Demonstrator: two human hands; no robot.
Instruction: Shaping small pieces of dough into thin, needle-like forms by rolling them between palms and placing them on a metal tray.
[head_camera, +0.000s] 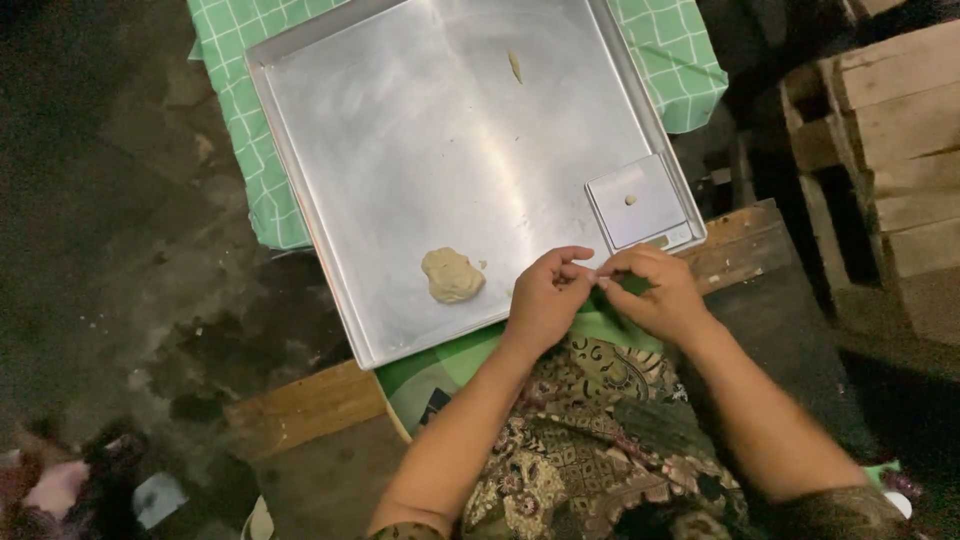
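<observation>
Head view: left hand (545, 300) and right hand (655, 292) meet fingertip to fingertip at the near edge of the metal tray (400, 130), pinching narrowly; what they hold cannot be told. Dough lump (452, 275) lies just left, small scale (640, 203) at right corner, green checked cloth (245, 130) beneath.

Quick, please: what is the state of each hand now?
Left hand: fingers pinched at the right hand's fingertips; what it holds cannot be told.
Right hand: pinched likewise; contents cannot be told.

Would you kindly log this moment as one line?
left hand: fingertips meet right hand, pinching something small | dough lump: on metal tray | scale: holds crumb
</observation>
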